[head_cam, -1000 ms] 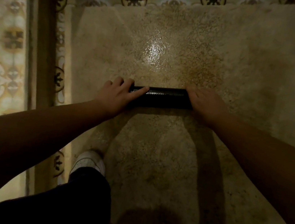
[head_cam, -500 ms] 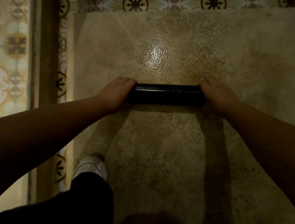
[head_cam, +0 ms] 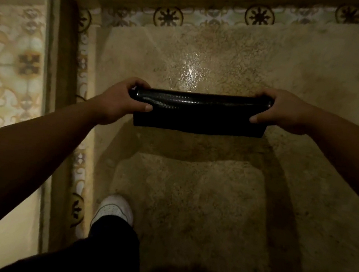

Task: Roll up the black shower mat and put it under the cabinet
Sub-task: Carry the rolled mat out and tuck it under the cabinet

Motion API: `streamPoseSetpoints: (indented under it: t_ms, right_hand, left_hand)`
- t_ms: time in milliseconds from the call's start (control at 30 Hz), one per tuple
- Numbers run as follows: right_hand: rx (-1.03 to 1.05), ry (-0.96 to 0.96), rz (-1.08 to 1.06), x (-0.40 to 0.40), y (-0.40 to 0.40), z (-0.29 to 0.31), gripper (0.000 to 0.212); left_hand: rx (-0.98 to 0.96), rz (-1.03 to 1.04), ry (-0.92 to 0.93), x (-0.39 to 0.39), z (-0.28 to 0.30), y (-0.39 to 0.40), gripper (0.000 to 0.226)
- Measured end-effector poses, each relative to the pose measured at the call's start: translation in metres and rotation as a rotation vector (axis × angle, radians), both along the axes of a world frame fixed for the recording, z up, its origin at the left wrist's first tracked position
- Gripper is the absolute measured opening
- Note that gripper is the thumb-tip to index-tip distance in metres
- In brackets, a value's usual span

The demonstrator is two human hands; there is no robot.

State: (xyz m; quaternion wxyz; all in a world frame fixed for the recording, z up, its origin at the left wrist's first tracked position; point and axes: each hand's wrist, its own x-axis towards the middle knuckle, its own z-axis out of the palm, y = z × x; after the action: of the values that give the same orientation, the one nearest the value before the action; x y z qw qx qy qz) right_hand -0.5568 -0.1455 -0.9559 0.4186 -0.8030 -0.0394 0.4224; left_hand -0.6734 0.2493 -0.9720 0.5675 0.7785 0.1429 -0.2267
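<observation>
Lifting clear of the floor [head_cam: 198,207] now, the mat [head_cam: 198,112] is a tight glossy black roll with a loose flap hanging below — a second ago it lay pressed down. Left hand [head_cam: 121,100] and right hand [head_cam: 285,112] clamp its ends. Rolling looks finished; the cabinet isn't visible. Speckled stone underfoot, patterned tiles [head_cam: 167,16] edging it.

One glossy black rolled shower mat [head_cam: 197,109] was counted, gripped at its ends by two hands, the left [head_cam: 118,102] and the right [head_cam: 287,111]. One white laced shoe [head_cam: 114,208] was seen on the speckled beige stone floor [head_cam: 199,203]. Two bare forearms were counted.
</observation>
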Motion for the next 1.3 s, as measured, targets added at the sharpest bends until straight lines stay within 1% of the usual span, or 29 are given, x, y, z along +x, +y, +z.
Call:
streamPoseSetpoints:
  t_ms: [67,167,333,400,467,567,667,733,800,900,1033,1167,1300]
  right_hand:
    - [0.103,0.079,-0.127,0.001,0.004,0.014,0.042]
    - [0.233,0.114,-0.278,0.005,0.013,0.049,0.037]
    - [0.387,0.107,-0.505,0.008,0.026,0.147,0.032]
    - [0.417,0.109,-0.582,0.009,0.034,0.193,0.033]
    - [0.417,0.122,-0.626,0.012,0.045,0.245,0.03]
    - [0.403,0.137,-0.627,0.02,0.058,0.327,0.023]
    - [0.372,0.149,-0.625,0.03,0.068,0.412,0.025]
    - [0.344,0.142,-0.624,0.038,0.075,0.466,0.025]
    - [0.323,0.118,-0.64,0.045,0.083,0.518,0.022]
    - [0.299,0.064,-0.659,0.057,0.086,0.581,0.018]
    - [0.297,-0.005,-0.624,0.084,0.084,0.64,0.03]
    - [0.318,-0.027,-0.608,0.133,0.08,0.67,0.021]
    - [0.318,-0.041,-0.556,0.213,0.073,0.693,0.016]
  left_hand:
    - [-0.118,0.131,0.018,0.006,0.023,0.002,0.038]
    - [-0.233,0.278,0.012,0.02,0.072,0.003,0.036]
    - [-0.236,0.417,0.005,0.034,0.191,0.0,0.043]
    - [-0.252,0.452,0.022,0.036,0.243,0.002,0.041]
    - [-0.27,0.485,0.025,0.038,0.293,0.006,0.04]
    - [-0.281,0.503,0.011,0.042,0.369,0.02,0.037]
    - [-0.338,0.506,0.035,0.049,0.445,0.033,0.04]
    - [-0.408,0.56,0.05,0.056,0.495,0.039,0.038]
    - [-0.458,0.597,0.053,0.064,0.545,0.043,0.037]
    - [-0.451,0.584,0.03,0.081,0.612,0.044,0.038]
    - [-0.395,0.601,0.002,0.111,0.674,0.04,0.034]
    - [-0.338,0.614,-0.026,0.15,0.703,0.029,0.033]
    - [-0.29,0.667,-0.088,0.215,0.725,0.011,0.031]
